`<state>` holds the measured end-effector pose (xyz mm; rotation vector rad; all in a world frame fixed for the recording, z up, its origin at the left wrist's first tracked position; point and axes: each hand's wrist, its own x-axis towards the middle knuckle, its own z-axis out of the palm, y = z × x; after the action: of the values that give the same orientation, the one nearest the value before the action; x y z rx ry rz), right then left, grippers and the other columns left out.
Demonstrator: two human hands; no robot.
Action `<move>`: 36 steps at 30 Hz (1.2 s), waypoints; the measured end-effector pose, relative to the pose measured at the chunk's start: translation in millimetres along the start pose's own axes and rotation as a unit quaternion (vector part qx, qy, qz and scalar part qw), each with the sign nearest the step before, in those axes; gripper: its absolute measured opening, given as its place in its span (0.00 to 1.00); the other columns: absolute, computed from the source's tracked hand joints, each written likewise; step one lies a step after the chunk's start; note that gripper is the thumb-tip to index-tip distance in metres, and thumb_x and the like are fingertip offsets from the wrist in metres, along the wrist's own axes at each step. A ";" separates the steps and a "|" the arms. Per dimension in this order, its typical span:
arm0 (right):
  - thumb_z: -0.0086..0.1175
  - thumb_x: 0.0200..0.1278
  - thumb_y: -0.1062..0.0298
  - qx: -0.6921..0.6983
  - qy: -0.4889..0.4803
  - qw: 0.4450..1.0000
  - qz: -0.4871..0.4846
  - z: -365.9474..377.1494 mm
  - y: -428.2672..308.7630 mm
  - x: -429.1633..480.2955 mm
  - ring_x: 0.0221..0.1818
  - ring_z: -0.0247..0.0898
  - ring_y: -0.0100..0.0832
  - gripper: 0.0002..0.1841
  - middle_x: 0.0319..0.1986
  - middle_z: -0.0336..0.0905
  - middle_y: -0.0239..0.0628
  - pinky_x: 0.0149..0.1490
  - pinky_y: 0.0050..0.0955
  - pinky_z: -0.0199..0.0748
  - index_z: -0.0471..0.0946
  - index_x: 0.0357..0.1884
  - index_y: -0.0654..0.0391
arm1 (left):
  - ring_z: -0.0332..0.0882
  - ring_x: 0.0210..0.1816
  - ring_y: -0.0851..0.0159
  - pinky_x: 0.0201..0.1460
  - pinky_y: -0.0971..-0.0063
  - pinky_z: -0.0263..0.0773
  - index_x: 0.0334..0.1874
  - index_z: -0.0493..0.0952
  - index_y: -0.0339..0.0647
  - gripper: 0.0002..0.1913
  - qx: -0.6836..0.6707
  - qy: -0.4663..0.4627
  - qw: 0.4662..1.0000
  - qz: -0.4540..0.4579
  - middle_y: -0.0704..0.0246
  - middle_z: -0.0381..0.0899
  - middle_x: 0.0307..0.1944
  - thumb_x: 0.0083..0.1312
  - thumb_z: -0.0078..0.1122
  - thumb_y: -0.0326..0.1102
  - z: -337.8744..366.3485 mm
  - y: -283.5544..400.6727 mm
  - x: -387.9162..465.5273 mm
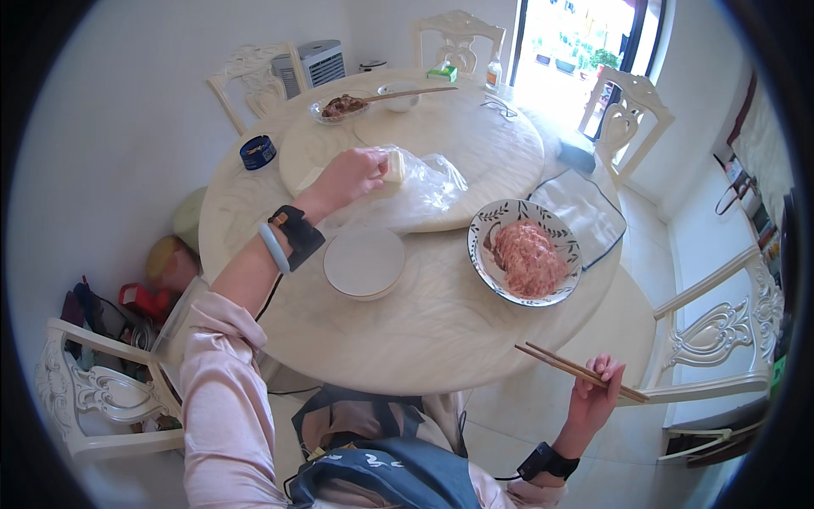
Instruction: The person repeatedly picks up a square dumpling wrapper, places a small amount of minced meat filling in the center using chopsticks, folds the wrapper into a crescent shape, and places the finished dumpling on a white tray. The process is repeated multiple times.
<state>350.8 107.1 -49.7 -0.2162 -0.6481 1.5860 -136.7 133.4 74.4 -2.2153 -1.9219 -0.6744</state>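
Observation:
My left hand (356, 172) reaches over the raised round turntable (502, 137), its fingers closed at the edge of a pale block (395, 167), perhaps stacked wrappers. A clear plastic bag (439, 184) lies around that block. Part of the block is hidden behind the fingers. My right hand (598, 378) holds a pair of wooden chopsticks (559, 362) beyond the table's near right edge, tips pointing left. A leaf-patterned bowl (481, 238) holds pink minced meat (531, 257). Left of it stands a white bowl (364, 264) with a thin brown rim.
Farther back are a glass dish (316, 113) of dark food, a small bowl (410, 103) with chopsticks across it, eyeglasses (499, 107), a bottle (493, 73) and a tissue pack (442, 72). A blue tin (257, 153) sits left, a white cloth (579, 213) right. Carved chairs (712, 337) surround the table.

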 end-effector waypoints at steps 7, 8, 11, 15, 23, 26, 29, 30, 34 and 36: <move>0.37 0.75 0.58 0.010 -0.003 1.000 0.024 -9.0 0.5 14.9 0.25 0.56 0.25 0.20 0.31 0.61 0.36 0.21 0.16 0.58 0.64 0.25 0.59 | 0.79 0.41 0.67 0.43 0.76 0.74 0.32 0.77 0.32 0.07 -0.129 -0.049 0.987 -0.083 0.59 0.82 0.39 0.51 0.65 0.23 -6.6 -17.0 4.9; 0.37 0.75 0.58 0.012 -0.009 1.000 0.027 -9.5 0.4 16.6 0.25 0.56 0.25 0.20 0.31 0.61 0.37 0.21 0.16 0.58 0.65 0.25 0.59 | 0.79 0.43 0.68 0.45 0.76 0.74 0.32 0.78 0.32 0.07 -0.153 -0.051 0.983 -0.088 0.59 0.82 0.41 0.52 0.64 0.23 -6.8 -20.5 4.8; 0.37 0.75 0.58 0.014 -0.013 0.999 0.030 -10.2 -0.5 20.6 0.26 0.57 0.26 0.19 0.31 0.61 0.37 0.22 0.16 0.58 0.65 0.25 0.59 | 0.79 0.45 0.69 0.47 0.77 0.73 0.32 0.80 0.32 0.05 -0.212 -0.062 0.970 -0.101 0.59 0.82 0.46 0.53 0.63 0.22 -7.8 -30.0 6.5; 0.38 0.74 0.57 0.021 -0.017 0.999 0.037 -9.5 -1.8 22.5 0.26 0.57 0.26 0.19 0.32 0.62 0.37 0.23 0.17 0.58 0.66 0.26 0.59 | 0.78 0.47 0.69 0.49 0.77 0.72 0.32 0.83 0.33 0.05 -0.255 -0.065 0.956 -0.132 0.59 0.82 0.47 0.54 0.63 0.23 -8.4 -34.2 7.4; 0.38 0.74 0.57 0.003 -0.024 0.999 0.038 -6.1 -5.2 23.9 0.26 0.57 0.25 0.20 0.31 0.62 0.36 0.22 0.17 0.57 0.66 0.25 0.59 | 0.78 0.50 0.68 0.50 0.75 0.71 0.30 0.83 0.34 0.05 -0.269 -0.069 0.948 -0.158 0.60 0.83 0.43 0.53 0.66 0.27 -11.5 -30.2 7.0; 0.38 0.74 0.58 -0.001 -0.027 0.999 0.033 -5.2 -7.7 23.7 0.26 0.56 0.25 0.20 0.31 0.62 0.36 0.22 0.17 0.57 0.66 0.25 0.59 | 0.78 0.50 0.67 0.50 0.75 0.71 0.30 0.81 0.34 0.05 -0.265 -0.073 0.951 -0.144 0.60 0.83 0.43 0.52 0.66 0.26 -10.9 -28.1 5.9; 0.38 0.74 0.58 0.001 -0.031 0.999 0.034 -4.4 -10.3 21.2 0.26 0.56 0.25 0.19 0.31 0.62 0.36 0.22 0.17 0.57 0.66 0.26 0.59 | 0.78 0.50 0.67 0.51 0.75 0.72 0.29 0.79 0.34 0.06 -0.245 -0.077 0.958 -0.130 0.60 0.82 0.44 0.51 0.67 0.26 -9.4 -27.3 4.0; 0.38 0.74 0.58 0.009 -0.038 0.999 0.032 -4.1 -11.2 20.0 0.26 0.56 0.25 0.19 0.31 0.61 0.36 0.22 0.17 0.57 0.66 0.26 0.59 | 0.78 0.50 0.67 0.51 0.75 0.72 0.28 0.79 0.34 0.06 -0.236 -0.079 0.961 -0.125 0.60 0.82 0.44 0.50 0.67 0.26 -8.7 -27.4 3.4; 0.38 0.74 0.59 0.001 -0.037 0.999 0.030 -1.0 -15.2 14.0 0.26 0.56 0.25 0.19 0.31 0.62 0.36 0.22 0.17 0.57 0.66 0.26 0.59 | 0.79 0.48 0.67 0.51 0.76 0.72 0.28 0.78 0.34 0.06 -0.232 -0.064 0.964 -0.112 0.59 0.82 0.45 0.50 0.67 0.26 -5.2 -29.2 1.6; 0.38 0.74 0.59 0.001 -0.036 0.999 0.028 1.1 -17.6 10.4 0.26 0.56 0.25 0.19 0.31 0.62 0.36 0.22 0.17 0.57 0.66 0.26 0.59 | 0.79 0.46 0.67 0.51 0.76 0.73 0.29 0.78 0.34 0.06 -0.231 -0.059 0.965 -0.111 0.60 0.82 0.45 0.51 0.66 0.26 -3.5 -29.7 0.4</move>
<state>363.8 116.7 -37.2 -0.1780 -0.7002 1.6547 -166.2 137.7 72.0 -2.3523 -2.2892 -1.1554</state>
